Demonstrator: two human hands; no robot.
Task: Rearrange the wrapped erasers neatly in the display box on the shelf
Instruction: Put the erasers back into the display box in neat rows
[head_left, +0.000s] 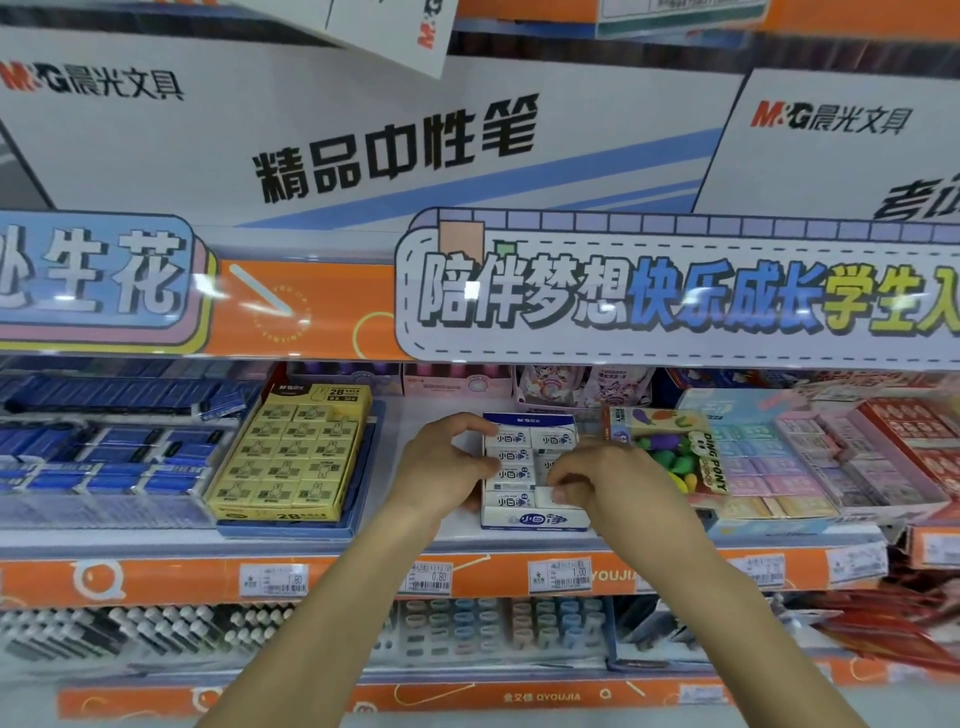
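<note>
Display box (535, 519): a white and blue carton of wrapped erasers, standing on the middle store shelf (467, 543) close to the shelf's front edge.
Room to the left of the display box: a bare strip of white shelf, then a yellow box of 2B erasers (291, 452) well apart from it.
Room to the right of the display box: tight; a colourful packet marked DING PONY (670, 452) sits just beside it, with pastel eraser boxes (779, 467) beyond.
Room above the display box: an orange banner strip with a large cartoon-lettered sign (675, 296) overhangs the shelf, leaving a low opening.
Front edge below the display box: an orange rail carrying price tags (558, 576).
Wrapped erasers (511, 457): white with blue print, lying in two columns inside the display box.
Left hand (447, 467): curled against the display box's left wall, thumb over the upper erasers, bracing the carton.
Right hand (602, 478): over the display box's right column, fingertips pinched on a white eraser (545, 496) near the front row.
Arms: both bare forearms reach up from the lower frame, meeting at the display box.
</note>
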